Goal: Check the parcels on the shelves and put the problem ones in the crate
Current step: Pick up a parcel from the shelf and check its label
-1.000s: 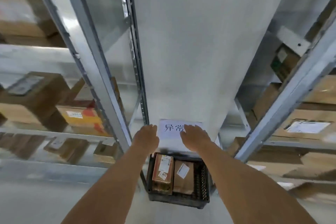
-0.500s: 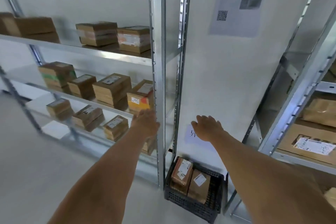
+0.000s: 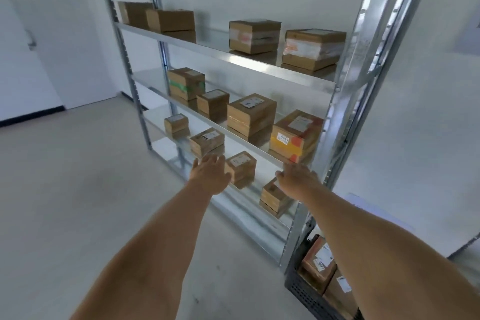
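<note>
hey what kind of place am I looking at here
Probably a parcel storeroom or small warehouse: a metal shelving rack holds labelled cardboard parcels, and a black crate with more parcels sits on the floor.

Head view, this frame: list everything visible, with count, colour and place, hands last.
Shelving unit: one, silver metal, centre.
Top-shelf parcels: four, brown.
Middle-shelf parcels: four, brown; rightmost part yellow.
Lower-shelf parcels: four, brown; rightmost partly behind the right hand.
Crate: one, black, floor bottom right, at least two brown parcels inside.
Door: one, white, left.
Left hand: open, empty, near lower shelf.
Right hand: open, empty, over the rightmost lower parcel.
</note>
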`<control>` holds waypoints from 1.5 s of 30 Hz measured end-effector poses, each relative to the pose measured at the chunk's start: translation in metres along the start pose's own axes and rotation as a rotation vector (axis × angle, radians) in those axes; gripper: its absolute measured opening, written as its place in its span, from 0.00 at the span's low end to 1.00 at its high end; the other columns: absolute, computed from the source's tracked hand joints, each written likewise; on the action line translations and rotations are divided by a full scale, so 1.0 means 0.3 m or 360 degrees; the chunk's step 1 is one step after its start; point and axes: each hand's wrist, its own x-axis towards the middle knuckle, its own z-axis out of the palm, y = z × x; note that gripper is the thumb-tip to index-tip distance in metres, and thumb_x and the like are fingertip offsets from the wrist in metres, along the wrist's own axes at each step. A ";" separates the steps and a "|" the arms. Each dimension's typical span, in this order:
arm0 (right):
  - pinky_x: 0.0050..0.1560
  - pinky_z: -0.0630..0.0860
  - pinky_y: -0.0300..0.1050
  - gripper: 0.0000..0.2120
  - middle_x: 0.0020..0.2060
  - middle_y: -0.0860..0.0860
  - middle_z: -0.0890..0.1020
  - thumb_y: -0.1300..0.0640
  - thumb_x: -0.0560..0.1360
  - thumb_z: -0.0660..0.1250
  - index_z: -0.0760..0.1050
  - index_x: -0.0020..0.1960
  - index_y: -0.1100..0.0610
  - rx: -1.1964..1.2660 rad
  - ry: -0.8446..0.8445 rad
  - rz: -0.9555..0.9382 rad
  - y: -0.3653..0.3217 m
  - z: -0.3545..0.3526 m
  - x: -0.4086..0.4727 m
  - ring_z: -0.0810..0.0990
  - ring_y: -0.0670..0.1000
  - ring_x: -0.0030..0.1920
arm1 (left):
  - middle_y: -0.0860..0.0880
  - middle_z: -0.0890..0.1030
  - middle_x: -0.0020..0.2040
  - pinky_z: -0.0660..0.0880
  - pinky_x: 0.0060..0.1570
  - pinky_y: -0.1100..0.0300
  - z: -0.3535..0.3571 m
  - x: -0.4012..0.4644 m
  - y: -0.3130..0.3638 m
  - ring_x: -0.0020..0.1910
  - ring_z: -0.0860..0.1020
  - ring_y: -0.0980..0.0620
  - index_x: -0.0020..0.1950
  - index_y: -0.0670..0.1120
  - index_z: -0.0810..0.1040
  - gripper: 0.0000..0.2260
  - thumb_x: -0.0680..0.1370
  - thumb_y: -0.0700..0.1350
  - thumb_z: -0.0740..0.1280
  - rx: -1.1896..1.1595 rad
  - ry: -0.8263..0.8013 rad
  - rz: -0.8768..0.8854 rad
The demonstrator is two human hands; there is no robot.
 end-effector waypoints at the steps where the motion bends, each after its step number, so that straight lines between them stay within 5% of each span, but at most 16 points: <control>1: 0.75 0.66 0.62 0.24 0.73 0.56 0.72 0.44 0.86 0.47 0.65 0.75 0.55 -0.0019 -0.0005 -0.0041 -0.067 0.010 0.044 0.68 0.60 0.75 | 0.45 0.62 0.81 0.54 0.81 0.42 -0.005 0.014 -0.072 0.81 0.59 0.44 0.81 0.46 0.59 0.28 0.85 0.58 0.58 0.0004 -0.0007 -0.0036; 15: 0.71 0.68 0.59 0.23 0.69 0.58 0.75 0.46 0.85 0.49 0.68 0.74 0.55 0.0066 0.0044 -0.0396 -1.095 0.010 0.660 0.72 0.60 0.69 | 0.48 0.57 0.84 0.50 0.82 0.43 -0.214 0.394 -1.068 0.83 0.54 0.46 0.84 0.46 0.53 0.31 0.86 0.58 0.56 0.0031 0.0024 -0.0311; 18: 0.64 0.71 0.57 0.23 0.67 0.59 0.76 0.45 0.84 0.49 0.71 0.70 0.56 0.0073 0.0065 -0.0369 -1.224 0.010 0.798 0.75 0.61 0.65 | 0.48 0.56 0.85 0.49 0.82 0.43 -0.246 0.497 -1.211 0.84 0.53 0.46 0.85 0.47 0.53 0.30 0.86 0.58 0.56 0.0025 0.0025 -0.0322; 28: 0.72 0.66 0.63 0.23 0.67 0.58 0.74 0.46 0.86 0.46 0.68 0.70 0.58 0.0086 -0.0131 -0.0383 -1.614 0.067 1.343 0.69 0.61 0.72 | 0.48 0.56 0.85 0.48 0.82 0.45 -0.272 0.919 -1.621 0.84 0.52 0.46 0.85 0.47 0.53 0.30 0.86 0.57 0.56 0.0053 -0.0006 -0.0350; 39: 0.75 0.65 0.60 0.26 0.74 0.62 0.69 0.46 0.86 0.48 0.63 0.77 0.60 0.0165 -0.0183 -0.0286 -2.022 0.043 2.062 0.69 0.61 0.73 | 0.49 0.58 0.84 0.48 0.82 0.45 -0.402 1.588 -2.091 0.84 0.53 0.47 0.84 0.47 0.54 0.29 0.86 0.57 0.55 0.0143 -0.0087 -0.0307; 45: 0.71 0.67 0.59 0.25 0.69 0.58 0.74 0.46 0.85 0.46 0.66 0.73 0.59 0.0155 -0.0197 -0.0126 -2.136 0.105 2.340 0.70 0.59 0.70 | 0.49 0.58 0.84 0.49 0.82 0.44 -0.382 1.912 -2.339 0.83 0.55 0.47 0.84 0.47 0.56 0.28 0.86 0.57 0.55 0.0121 -0.0164 -0.0215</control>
